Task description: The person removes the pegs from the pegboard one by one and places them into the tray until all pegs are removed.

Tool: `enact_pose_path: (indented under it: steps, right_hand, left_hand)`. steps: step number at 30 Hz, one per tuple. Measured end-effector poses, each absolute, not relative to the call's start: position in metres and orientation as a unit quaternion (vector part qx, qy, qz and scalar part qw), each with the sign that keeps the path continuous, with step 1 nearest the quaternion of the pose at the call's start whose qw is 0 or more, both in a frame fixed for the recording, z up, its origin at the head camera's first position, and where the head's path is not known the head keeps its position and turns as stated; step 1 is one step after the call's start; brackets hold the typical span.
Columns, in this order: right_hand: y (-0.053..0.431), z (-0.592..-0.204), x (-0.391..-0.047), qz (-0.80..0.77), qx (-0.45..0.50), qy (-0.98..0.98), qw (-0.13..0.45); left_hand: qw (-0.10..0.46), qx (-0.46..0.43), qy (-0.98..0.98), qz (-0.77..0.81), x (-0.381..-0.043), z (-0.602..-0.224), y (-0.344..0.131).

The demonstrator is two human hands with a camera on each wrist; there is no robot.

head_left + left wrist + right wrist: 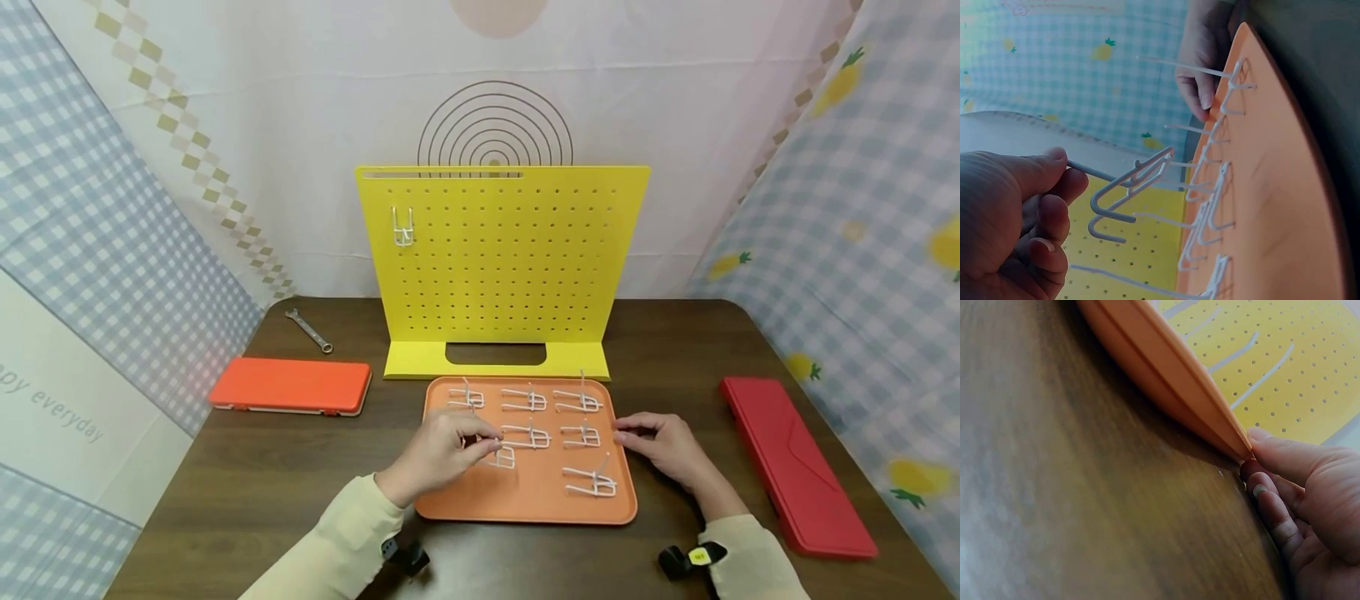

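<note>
My left hand (pixel 438 454) pinches the prong of a white wire pegboard hook (pixel 1127 187) between thumb and forefinger. In the left wrist view that hook is raised off the orange tray (pixel 517 498), its two bent ends hanging free. Several more white hooks (pixel 592 483) lie on the tray, prongs pointing up. My right hand (pixel 667 446) grips the tray's right rim, thumb on top and fingers curled beneath, as the right wrist view shows. Behind the tray stands a yellow pegboard (pixel 502 258), with one white hook (pixel 403 229) hung near its upper left.
An orange-red case (pixel 292 385) lies on the left of the dark wooden table (pixel 675 333), with a wrench (pixel 309 331) behind it. On the right is a long red case (pixel 795 467). Patterned curtains (pixel 300 125) surround the table's back and sides.
</note>
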State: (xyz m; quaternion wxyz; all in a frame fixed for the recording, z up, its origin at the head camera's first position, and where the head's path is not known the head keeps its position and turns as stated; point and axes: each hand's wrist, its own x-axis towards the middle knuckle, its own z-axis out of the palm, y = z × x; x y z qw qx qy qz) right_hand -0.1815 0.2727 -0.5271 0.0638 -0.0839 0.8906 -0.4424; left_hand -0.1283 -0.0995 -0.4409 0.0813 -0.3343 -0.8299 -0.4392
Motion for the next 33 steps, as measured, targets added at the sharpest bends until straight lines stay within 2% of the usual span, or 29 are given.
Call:
enact_pose_path:
  steps: [14, 33]
  right_hand:
    - [0.269, -0.520, -0.178, -0.442, -0.097, 0.890, 0.057]
    - [0.270, -0.522, -0.178, -0.448, -0.088, 0.888, 0.060]
  left_hand:
    - [0.024, -0.308, -0.842, -0.443, -0.128, -0.464, -0.073]
    - [0.030, -0.316, -0.854, -0.412, -0.127, -0.487, -0.065]
